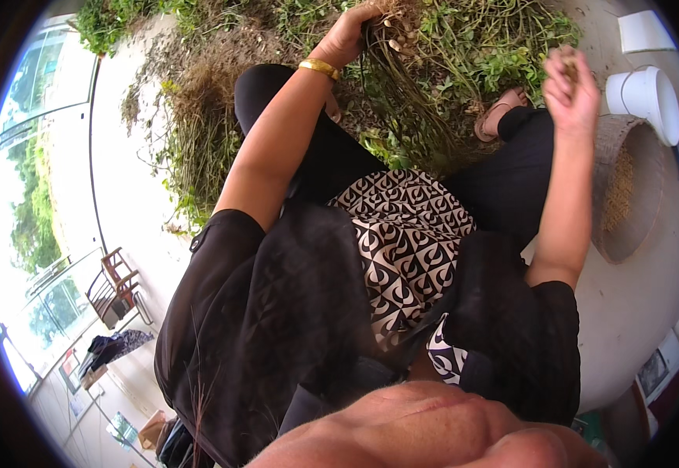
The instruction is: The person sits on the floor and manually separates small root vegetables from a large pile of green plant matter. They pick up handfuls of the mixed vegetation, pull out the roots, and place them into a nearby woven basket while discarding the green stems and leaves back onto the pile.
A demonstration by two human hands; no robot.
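My left hand [346, 40], with a gold bracelet [319, 68] at the wrist, grips a bunch of pulled peanut plants [401, 88] near its root end. Pale peanut pods [395, 45] hang among the roots beside my fingers. The stems trail down between my knees. Raised over at the right, my right hand [572, 93] has its fingers curled around small brownish things that look like peanut pods, partly hidden and blurred. Just below that hand, a round basket [643, 205] lies tipped toward me with many loose peanuts [619, 190] inside.
More uprooted plants [491, 35] cover the floor ahead, and another heap [193, 134] lies by my left knee. A white bucket [643, 99] lies on its side beyond the basket. Near it is a white container [646, 30]. A wooden chair [111, 286] stands far left by glass doors.
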